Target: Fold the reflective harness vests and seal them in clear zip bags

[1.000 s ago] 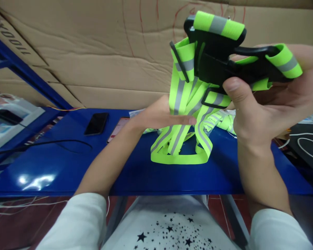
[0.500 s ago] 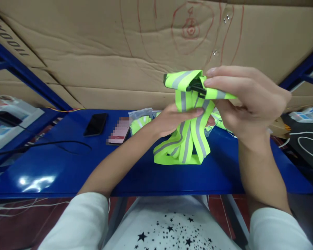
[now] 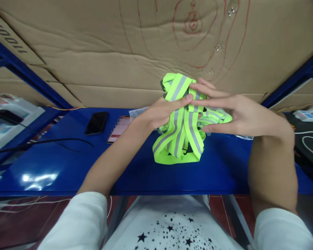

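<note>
A neon yellow reflective strap [image 3: 177,135] with grey stripes is folded into a bundle, its lower loops hanging above the blue table. My left hand [image 3: 163,111] is closed round the upper part of the bundle, thumb across the front. My right hand [image 3: 240,113] lies against the bundle's upper right side. Its fingers are stretched out with the fingertips on the fold, and its thumb stands apart lower down. A dark buckle piece shows at the bundle's upper left edge. Behind the hands, more neon straps [image 3: 216,116] lie in clear plastic bags, partly covered.
The blue table [image 3: 135,177] runs up to a cardboard wall [image 3: 94,69] with red drawn lines. A black phone [image 3: 96,123] and a second phone with a lit screen [image 3: 120,129] lie to the left. A black cable [image 3: 54,141] crosses the left side. White cables lie at the right.
My right hand has folded the strap's upper end over onto the bundle, and its fingers have straightened out from a pinch. My left thumb has shifted up and left over the folded strap.
</note>
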Motion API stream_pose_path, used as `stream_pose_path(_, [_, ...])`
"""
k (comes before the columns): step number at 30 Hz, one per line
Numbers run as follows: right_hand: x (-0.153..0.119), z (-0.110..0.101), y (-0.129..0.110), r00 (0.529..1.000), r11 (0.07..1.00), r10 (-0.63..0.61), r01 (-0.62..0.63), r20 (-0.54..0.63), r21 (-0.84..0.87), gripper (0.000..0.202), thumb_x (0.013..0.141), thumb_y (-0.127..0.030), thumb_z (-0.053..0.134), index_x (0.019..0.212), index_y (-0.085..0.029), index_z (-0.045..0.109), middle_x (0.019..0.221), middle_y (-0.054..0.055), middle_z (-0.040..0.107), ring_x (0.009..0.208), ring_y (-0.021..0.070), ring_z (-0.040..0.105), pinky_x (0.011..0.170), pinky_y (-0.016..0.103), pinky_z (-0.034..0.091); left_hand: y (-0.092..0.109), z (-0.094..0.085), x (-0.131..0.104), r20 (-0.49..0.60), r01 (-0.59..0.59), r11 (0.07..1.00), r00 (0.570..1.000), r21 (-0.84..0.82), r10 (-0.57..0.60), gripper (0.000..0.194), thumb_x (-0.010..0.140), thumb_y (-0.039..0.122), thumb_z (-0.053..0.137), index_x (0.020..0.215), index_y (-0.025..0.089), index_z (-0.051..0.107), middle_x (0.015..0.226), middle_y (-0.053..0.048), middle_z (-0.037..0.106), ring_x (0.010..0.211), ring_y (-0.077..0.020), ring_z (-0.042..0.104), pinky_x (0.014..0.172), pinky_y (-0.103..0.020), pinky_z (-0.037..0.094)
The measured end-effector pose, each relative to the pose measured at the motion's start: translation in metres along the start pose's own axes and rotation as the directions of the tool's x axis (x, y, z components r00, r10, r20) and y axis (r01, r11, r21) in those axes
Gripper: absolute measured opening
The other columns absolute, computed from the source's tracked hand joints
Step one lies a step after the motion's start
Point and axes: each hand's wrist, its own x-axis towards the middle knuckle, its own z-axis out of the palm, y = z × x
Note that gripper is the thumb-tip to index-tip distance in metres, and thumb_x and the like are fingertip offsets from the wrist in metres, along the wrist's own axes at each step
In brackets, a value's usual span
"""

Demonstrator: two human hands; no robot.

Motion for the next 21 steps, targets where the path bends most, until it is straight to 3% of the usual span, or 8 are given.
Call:
stream_pose_path(2, [-0.001,-0.003,0.003,0.982,0.981,0.094,-0.063,-0.163,0.185,0.065,0.088,-0.036,0.082,0.149,-0.037,0.059,0.167,-0.002,0.045,0.161,0.0299,0.032,0.132,0.053,0.033,-0.003,-0.002,-0.001,0.025,-0.031,0.999,0.999,0.017,0.030,0.051,0.081,0.046,0.088,0.121,0.018,0.073,0.114,-0.010,0.080,0.111,-0.0344,0.077,0.101,-0.051,0.063])
stream_pose_path(4, [0.002,0.000,0.007,0.928,0.959,0.198,-0.116,-0.316,0.260,0.072,0.085,-0.036,0.085,0.151,-0.037,0.056,0.164,0.000,0.048,0.155,0.0279,0.044,0.127,0.047,0.043,-0.005,-0.001,-0.002,0.076,-0.073,0.997,0.995,0.039,0.070,0.049,0.079,0.041,0.090,0.119,0.018,0.074,0.117,-0.010,0.079,0.112,-0.0326,0.077,0.104,-0.051,0.061])
stream_pose_path(6, [0.006,0.006,0.008,0.929,0.954,0.256,-0.199,-0.267,0.222,0.067,0.085,-0.041,0.085,0.146,-0.032,0.061,0.154,0.002,0.060,0.142,0.0283,0.058,0.119,0.045,0.051,-0.006,0.002,-0.004,0.110,-0.098,0.992,0.990,0.075,0.090,0.048,0.075,0.035,0.094,0.116,0.018,0.075,0.118,-0.009,0.079,0.113,-0.0304,0.076,0.105,-0.048,0.061])
stream_pose_path(9, [0.012,0.014,0.001,0.945,0.961,0.271,-0.254,-0.184,0.110,0.039,0.090,-0.045,0.079,0.123,-0.025,0.076,0.122,0.001,0.078,0.115,0.0277,0.073,0.105,0.044,0.060,-0.005,0.005,-0.005,0.156,-0.103,0.990,0.984,0.093,0.088,0.048,0.069,0.026,0.097,0.112,0.018,0.077,0.119,-0.008,0.079,0.116,-0.0301,0.075,0.105,-0.045,0.060])
stream_pose_path(12, [0.014,0.015,-0.018,0.922,0.973,0.216,-0.232,-0.320,-0.012,0.028,0.094,-0.041,0.075,0.116,-0.025,0.078,0.110,0.001,0.080,0.100,0.0242,0.077,0.093,0.039,0.064,-0.005,0.006,-0.005,0.272,-0.044,0.999,0.961,0.008,0.040,0.045,0.070,0.024,0.096,0.112,0.019,0.078,0.121,-0.009,0.079,0.120,-0.0330,0.074,0.107,-0.047,0.059])
stream_pose_path(16, [0.010,0.012,-0.045,0.893,0.950,0.093,-0.213,-0.441,-0.230,0.030,0.098,-0.032,0.068,0.128,-0.035,0.073,0.120,-0.004,0.078,0.107,0.0225,0.076,0.097,0.036,0.062,-0.015,0.017,-0.005,0.457,0.047,0.999,0.888,0.012,-0.047,0.035,0.082,0.031,0.088,0.113,0.018,0.080,0.120,-0.012,0.079,0.121,-0.0337,0.073,0.108,-0.049,0.059])
stream_pose_path(19, [0.007,0.015,-0.051,0.913,0.906,0.019,-0.188,-0.408,-0.379,0.045,0.102,-0.022,0.058,0.140,-0.046,0.065,0.136,-0.008,0.072,0.123,0.0233,0.071,0.109,0.037,0.058,-0.021,0.026,-0.006,0.390,-0.013,1.000,0.921,0.012,0.008,0.033,0.087,0.036,0.084,0.113,0.016,0.079,0.111,-0.013,0.081,0.111,-0.0316,0.077,0.104,-0.050,0.060])
stream_pose_path(21, [0.006,0.019,-0.044,0.911,0.888,-0.098,-0.101,-0.400,-0.448,0.049,0.103,-0.019,0.054,0.145,-0.043,0.061,0.141,-0.006,0.068,0.129,0.0238,0.067,0.114,0.040,0.055,-0.019,0.027,-0.006,0.290,-0.080,0.997,0.954,-0.010,0.080,0.032,0.085,0.034,0.085,0.111,0.016,0.078,0.110,-0.012,0.081,0.109,-0.0303,0.077,0.105,-0.048,0.059])
